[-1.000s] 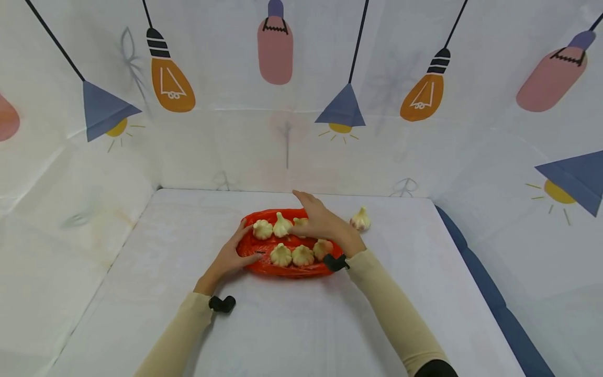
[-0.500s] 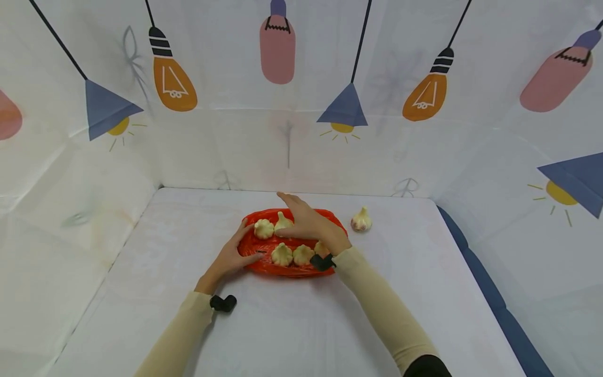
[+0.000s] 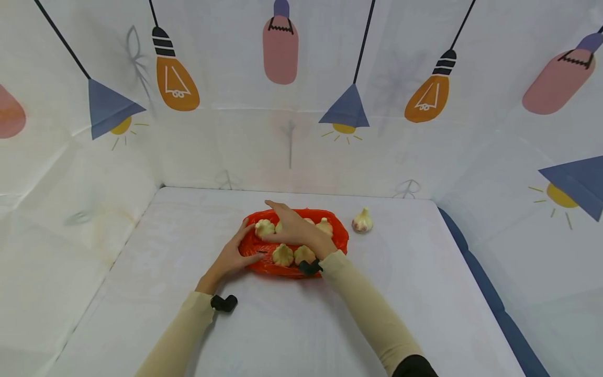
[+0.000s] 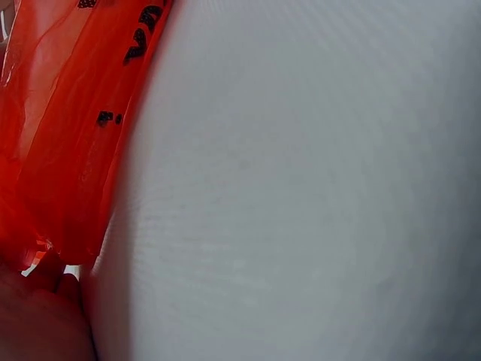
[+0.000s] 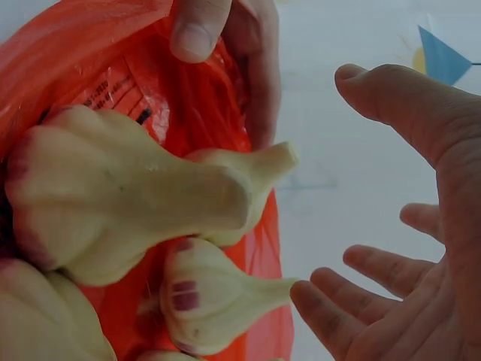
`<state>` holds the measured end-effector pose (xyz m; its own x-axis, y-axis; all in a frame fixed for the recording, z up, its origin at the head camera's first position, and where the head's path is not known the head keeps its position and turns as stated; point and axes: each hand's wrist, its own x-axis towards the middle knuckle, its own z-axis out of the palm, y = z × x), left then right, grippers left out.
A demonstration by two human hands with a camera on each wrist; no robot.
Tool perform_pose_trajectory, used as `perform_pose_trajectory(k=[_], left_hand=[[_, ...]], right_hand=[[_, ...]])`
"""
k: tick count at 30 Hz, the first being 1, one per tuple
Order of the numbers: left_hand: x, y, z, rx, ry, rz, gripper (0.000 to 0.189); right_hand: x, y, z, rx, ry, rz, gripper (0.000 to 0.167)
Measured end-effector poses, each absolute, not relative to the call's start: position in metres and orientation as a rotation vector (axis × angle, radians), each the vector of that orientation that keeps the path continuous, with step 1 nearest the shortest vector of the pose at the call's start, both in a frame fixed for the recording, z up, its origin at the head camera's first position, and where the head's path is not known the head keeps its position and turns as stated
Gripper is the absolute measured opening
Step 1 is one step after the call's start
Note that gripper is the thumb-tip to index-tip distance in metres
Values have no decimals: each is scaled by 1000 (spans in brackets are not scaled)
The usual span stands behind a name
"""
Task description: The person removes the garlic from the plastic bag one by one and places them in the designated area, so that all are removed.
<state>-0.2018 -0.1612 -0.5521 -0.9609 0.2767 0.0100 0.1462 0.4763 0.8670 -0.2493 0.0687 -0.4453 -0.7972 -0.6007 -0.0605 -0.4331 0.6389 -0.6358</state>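
Note:
An oval-shaped red plastic bag (image 3: pixel 341 238), its rim spread wide, holds several garlic bulbs (image 3: pixel 283 255) in two rough rows. My left hand (image 3: pixel 231 257) grips the bag's left edge, thumb inside and fingers outside; in the right wrist view the same hand (image 5: pixel 259 68) shows at the top. Over the back row hovers my right hand (image 3: pixel 298 229), covering some bulbs. From the right wrist, that hand (image 5: pixel 443 308) has spread fingers and nothing in it, one fingertip right at the stem of a garlic bulb (image 5: pixel 210 297). Black print marks the bag (image 4: pixel 68 150) in the left wrist view.
A single garlic bulb (image 3: pixel 362 222) lies on the white tabletop (image 3: pixel 282 335) just right of the bag. Behind and beside the table hangs a white cloth (image 3: pixel 226 141) printed with lamps. Dark blue padding (image 3: pixel 480 277) runs along the right table edge.
My right hand has travelled left across the bag, uncovering the back-row bulbs on the right and covering ones further left. My left hand keeps its place on the bag's edge.

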Motion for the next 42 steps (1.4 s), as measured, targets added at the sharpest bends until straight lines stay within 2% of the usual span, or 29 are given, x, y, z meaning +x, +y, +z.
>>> perform_pose_trajectory(k=[17, 27, 36, 42], left_hand=[[-202, -163, -556, 398, 2563, 1567, 94], [-203, -163, -555, 385, 2556, 1554, 94], [-203, -162, -553, 344, 2548, 1548, 106], [-203, -162, -554, 351, 2554, 1550, 106]], right_hand=[[-261, 53, -458, -847, 2516, -863, 84], [-266, 46, -459, -852, 2538, -727, 62], [-265, 42, -462, -819, 2544, -687, 60], [-267, 39, -471, -851, 2580, -622, 58]])
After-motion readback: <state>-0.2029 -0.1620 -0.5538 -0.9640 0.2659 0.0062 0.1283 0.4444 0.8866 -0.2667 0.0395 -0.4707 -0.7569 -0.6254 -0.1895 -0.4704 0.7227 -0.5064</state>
